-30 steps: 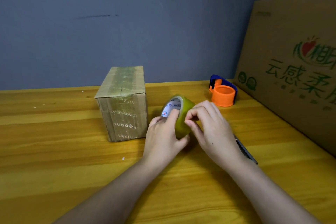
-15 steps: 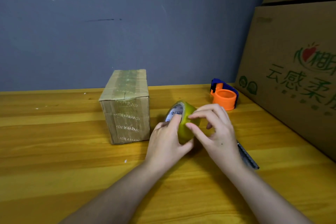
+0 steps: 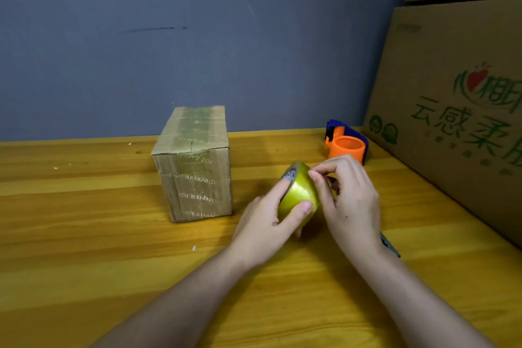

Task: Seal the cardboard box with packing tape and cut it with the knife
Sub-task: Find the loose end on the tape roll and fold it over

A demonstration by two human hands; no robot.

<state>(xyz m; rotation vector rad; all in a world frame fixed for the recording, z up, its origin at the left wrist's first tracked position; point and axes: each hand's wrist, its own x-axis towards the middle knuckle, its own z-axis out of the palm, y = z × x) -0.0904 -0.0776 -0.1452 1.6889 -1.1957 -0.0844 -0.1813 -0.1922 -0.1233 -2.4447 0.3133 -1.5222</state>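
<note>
A glossy yellow-green roll of packing tape point(image 3: 299, 195) sits just right of centre, held on edge above the smooth, honey-coloured wooden table point(image 3: 84, 248). The left hand point(image 3: 265, 223) cups it from seven o'clock, its fingers point(image 3: 282, 186) clasped over the roll's rim and the thumb pressed on the shiny band. The right hand point(image 3: 350, 200) comes in from four o'clock; its fingers point(image 3: 319, 175) are pinched at the roll's upper edge, though whether they hold a loose tape end is hard to make out. A white printed label on the roll's core is mostly covered and unreadable.

At nine o'clock from the roll, close by but not touching, stands the small brown cardboard box point(image 3: 195, 164), matte and creased, its top and front already banded with wrinkled clear tape. Faint pale lettering repeats down its front; the lowest line reads something like "IDEAMAN".

At one o'clock from the hands lies an orange and blue plastic tape dispenser point(image 3: 346, 147). A dark knife point(image 3: 391, 247) pokes out behind the right wrist at four o'clock, largely hidden. A large corrugated carton with green Chinese characters point(image 3: 457, 110) fills the right edge, cut off by the frame.
</note>
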